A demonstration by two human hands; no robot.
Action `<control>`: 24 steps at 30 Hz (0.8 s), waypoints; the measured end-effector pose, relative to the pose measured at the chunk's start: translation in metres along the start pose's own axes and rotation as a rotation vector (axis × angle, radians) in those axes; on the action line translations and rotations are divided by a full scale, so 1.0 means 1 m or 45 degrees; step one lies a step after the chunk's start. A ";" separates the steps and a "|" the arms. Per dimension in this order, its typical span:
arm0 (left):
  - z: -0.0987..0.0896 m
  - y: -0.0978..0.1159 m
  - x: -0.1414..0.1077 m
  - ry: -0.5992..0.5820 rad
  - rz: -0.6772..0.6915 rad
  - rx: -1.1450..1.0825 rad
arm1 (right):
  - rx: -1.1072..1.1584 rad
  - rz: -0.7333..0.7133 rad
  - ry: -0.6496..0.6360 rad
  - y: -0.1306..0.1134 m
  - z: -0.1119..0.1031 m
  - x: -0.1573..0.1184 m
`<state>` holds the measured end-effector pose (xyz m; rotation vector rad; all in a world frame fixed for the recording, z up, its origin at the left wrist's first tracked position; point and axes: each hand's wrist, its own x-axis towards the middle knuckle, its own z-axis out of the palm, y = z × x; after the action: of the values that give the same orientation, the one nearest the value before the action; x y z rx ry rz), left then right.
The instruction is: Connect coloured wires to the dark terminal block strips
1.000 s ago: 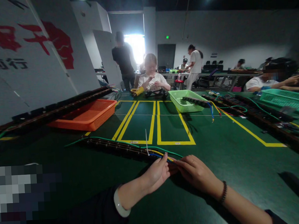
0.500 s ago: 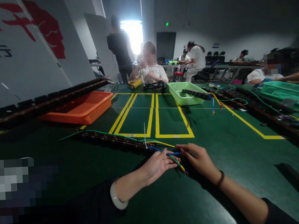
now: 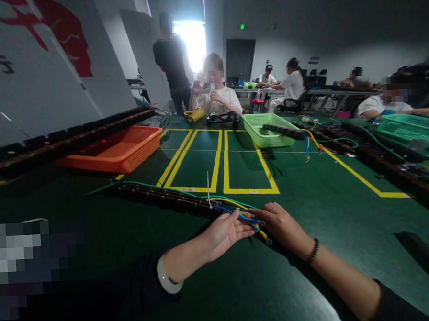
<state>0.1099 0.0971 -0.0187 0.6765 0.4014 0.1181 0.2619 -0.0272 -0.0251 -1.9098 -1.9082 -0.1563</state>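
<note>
A long dark strip [image 3: 166, 197] of wiring lies on the green table, with coloured wires leaving its right end. My left hand [image 3: 220, 234] is palm up under them, thumb closed over a blue wire [image 3: 251, 220] and a green wire whose yellow-sleeved ring terminal [image 3: 266, 238] sticks out past the fingers. The blue wire also ends in a ring terminal. Fingertips of my right hand [image 3: 284, 226] are pinched on a yellow wire [image 3: 234, 203]; its end is hidden by them. A white cable tie [image 3: 208, 189] stands upright at the strip's right end.
An orange basket [image 3: 128, 160] stands back left beside another long dark strip [image 3: 72, 132]. A light green basket [image 3: 267, 137] holds part of a wired strip. More strips and a teal basket [image 3: 410, 133] are at right. A person [image 3: 216, 95] sits across the table.
My right fingers have shifted slightly left along the wires, off the blue wire's end, which now shows its ring terminal. My left hand has stayed nearly in place.
</note>
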 end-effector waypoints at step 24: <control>0.001 0.003 -0.004 -0.070 -0.008 -0.078 | 0.005 -0.372 0.086 -0.009 -0.013 -0.007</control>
<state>0.1068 0.0977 -0.0146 0.6165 0.3454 0.1052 0.2553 -0.0384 -0.0142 -1.5923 -2.1294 -0.3006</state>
